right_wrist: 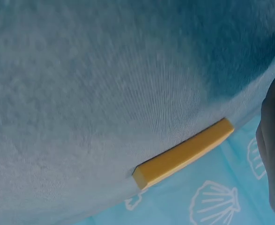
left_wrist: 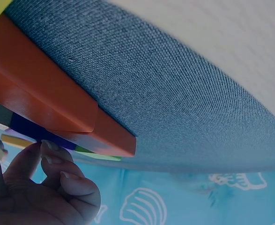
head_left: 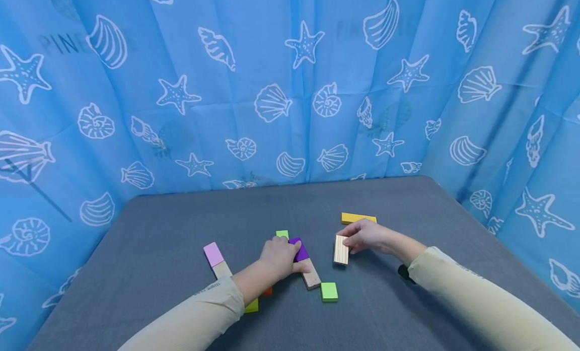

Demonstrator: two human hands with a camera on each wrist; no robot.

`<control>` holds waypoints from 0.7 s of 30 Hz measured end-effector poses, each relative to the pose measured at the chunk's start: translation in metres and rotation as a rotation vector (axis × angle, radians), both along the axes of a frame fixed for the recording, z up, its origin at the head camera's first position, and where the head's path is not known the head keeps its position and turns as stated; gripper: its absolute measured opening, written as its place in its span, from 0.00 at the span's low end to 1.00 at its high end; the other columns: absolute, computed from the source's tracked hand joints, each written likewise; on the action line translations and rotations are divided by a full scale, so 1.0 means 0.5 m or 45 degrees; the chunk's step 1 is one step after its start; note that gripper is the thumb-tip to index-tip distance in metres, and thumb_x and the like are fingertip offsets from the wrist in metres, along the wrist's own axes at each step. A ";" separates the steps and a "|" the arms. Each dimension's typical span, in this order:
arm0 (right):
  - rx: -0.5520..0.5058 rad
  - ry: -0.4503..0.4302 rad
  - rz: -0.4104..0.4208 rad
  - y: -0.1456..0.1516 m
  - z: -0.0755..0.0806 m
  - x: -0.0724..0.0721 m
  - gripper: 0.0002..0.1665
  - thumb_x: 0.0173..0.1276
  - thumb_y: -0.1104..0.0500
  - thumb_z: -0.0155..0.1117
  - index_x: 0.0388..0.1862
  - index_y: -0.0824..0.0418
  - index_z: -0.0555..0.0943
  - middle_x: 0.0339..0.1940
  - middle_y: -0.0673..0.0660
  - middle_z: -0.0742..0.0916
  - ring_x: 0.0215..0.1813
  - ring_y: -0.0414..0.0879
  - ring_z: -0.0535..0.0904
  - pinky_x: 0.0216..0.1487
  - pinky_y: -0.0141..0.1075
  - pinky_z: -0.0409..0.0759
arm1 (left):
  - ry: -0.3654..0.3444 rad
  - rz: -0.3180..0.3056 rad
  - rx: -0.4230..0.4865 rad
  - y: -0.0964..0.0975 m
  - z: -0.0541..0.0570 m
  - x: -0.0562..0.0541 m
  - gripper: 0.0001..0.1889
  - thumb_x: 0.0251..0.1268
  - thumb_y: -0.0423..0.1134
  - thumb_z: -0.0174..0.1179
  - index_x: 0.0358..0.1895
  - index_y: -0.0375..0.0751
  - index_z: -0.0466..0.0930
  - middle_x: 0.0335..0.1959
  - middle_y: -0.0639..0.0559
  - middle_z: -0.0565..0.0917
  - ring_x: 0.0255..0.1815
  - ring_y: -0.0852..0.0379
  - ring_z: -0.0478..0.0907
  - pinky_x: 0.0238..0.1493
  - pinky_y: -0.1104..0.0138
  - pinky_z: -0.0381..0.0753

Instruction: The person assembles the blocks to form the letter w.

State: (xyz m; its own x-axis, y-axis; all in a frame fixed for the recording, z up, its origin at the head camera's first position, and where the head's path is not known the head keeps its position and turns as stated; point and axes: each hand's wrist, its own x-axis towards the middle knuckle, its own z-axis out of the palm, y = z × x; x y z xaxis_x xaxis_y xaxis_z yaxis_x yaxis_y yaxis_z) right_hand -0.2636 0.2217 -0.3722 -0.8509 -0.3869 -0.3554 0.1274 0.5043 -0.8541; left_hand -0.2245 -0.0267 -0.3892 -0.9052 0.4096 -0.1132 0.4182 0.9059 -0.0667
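Note:
My left hand (head_left: 278,258) bends over a row of blocks, with its fingers at a purple block (head_left: 301,250) and its thumb beside a plain wooden block (head_left: 311,275). In the left wrist view, the curled fingertips meet the purple block's (left_wrist: 27,127) side, behind stacked-looking orange blocks (left_wrist: 43,79). A light green block (head_left: 282,233) shows at the row's far end. To the right, my right hand (head_left: 365,236) pinches another plain wooden block (head_left: 341,250) between thumb and fingers. Only a dark, blurred part of that hand (right_wrist: 274,140) shows in the right wrist view.
A yellow block (head_left: 358,218) lies behind my right hand. A green block (head_left: 329,292) stands near the row's front end. Left of my left hand, pink (head_left: 213,254) and wooden (head_left: 222,270) blocks line up; my forearm partly covers a yellow-green one (head_left: 251,305). A blue curtain (head_left: 272,139) hangs behind the grey table.

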 end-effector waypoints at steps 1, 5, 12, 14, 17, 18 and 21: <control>0.024 0.005 0.006 -0.003 -0.002 0.003 0.19 0.69 0.69 0.58 0.58 0.75 0.77 0.43 0.57 0.85 0.37 0.44 0.78 0.41 0.40 0.81 | 0.001 -0.001 0.001 0.000 0.000 0.001 0.39 0.58 0.70 0.56 0.68 0.52 0.73 0.56 0.42 0.80 0.48 0.48 0.75 0.48 0.57 0.77; 0.170 0.075 0.092 -0.013 -0.012 0.015 0.17 0.68 0.68 0.61 0.54 0.71 0.80 0.42 0.56 0.84 0.39 0.44 0.76 0.39 0.39 0.79 | 0.007 -0.009 0.006 -0.001 0.001 0.001 0.38 0.58 0.70 0.56 0.68 0.52 0.73 0.56 0.42 0.79 0.48 0.48 0.75 0.49 0.57 0.77; 0.276 0.190 0.204 -0.030 -0.019 0.033 0.14 0.61 0.63 0.71 0.43 0.67 0.79 0.32 0.54 0.76 0.36 0.46 0.70 0.35 0.37 0.68 | 0.019 -0.016 0.006 -0.002 0.001 -0.001 0.38 0.59 0.69 0.56 0.68 0.52 0.73 0.56 0.42 0.80 0.47 0.48 0.76 0.48 0.57 0.78; 0.280 0.190 0.198 -0.033 -0.020 0.038 0.13 0.59 0.63 0.72 0.40 0.66 0.79 0.31 0.53 0.76 0.35 0.46 0.70 0.34 0.37 0.68 | 0.020 -0.016 0.009 -0.002 0.001 0.000 0.38 0.58 0.70 0.56 0.67 0.52 0.73 0.55 0.42 0.80 0.47 0.48 0.76 0.48 0.57 0.78; 0.286 0.184 0.185 -0.034 -0.022 0.045 0.13 0.59 0.63 0.73 0.38 0.65 0.78 0.30 0.53 0.77 0.34 0.45 0.70 0.33 0.37 0.68 | 0.018 -0.017 0.005 -0.002 0.000 0.002 0.38 0.58 0.70 0.56 0.68 0.52 0.73 0.55 0.43 0.80 0.47 0.48 0.76 0.47 0.57 0.78; 0.287 0.181 0.184 -0.034 -0.023 0.047 0.13 0.59 0.63 0.73 0.38 0.65 0.78 0.30 0.53 0.77 0.33 0.45 0.70 0.33 0.36 0.68 | 0.019 -0.017 0.005 -0.002 0.000 0.002 0.38 0.58 0.69 0.56 0.67 0.52 0.73 0.55 0.43 0.80 0.47 0.48 0.76 0.47 0.57 0.78; 0.283 0.182 0.183 -0.033 -0.024 0.050 0.13 0.58 0.63 0.73 0.37 0.65 0.78 0.29 0.53 0.77 0.33 0.45 0.70 0.33 0.36 0.68 | 0.016 -0.017 0.004 -0.002 0.000 0.002 0.37 0.59 0.69 0.56 0.68 0.52 0.73 0.55 0.43 0.80 0.47 0.48 0.75 0.47 0.57 0.77</control>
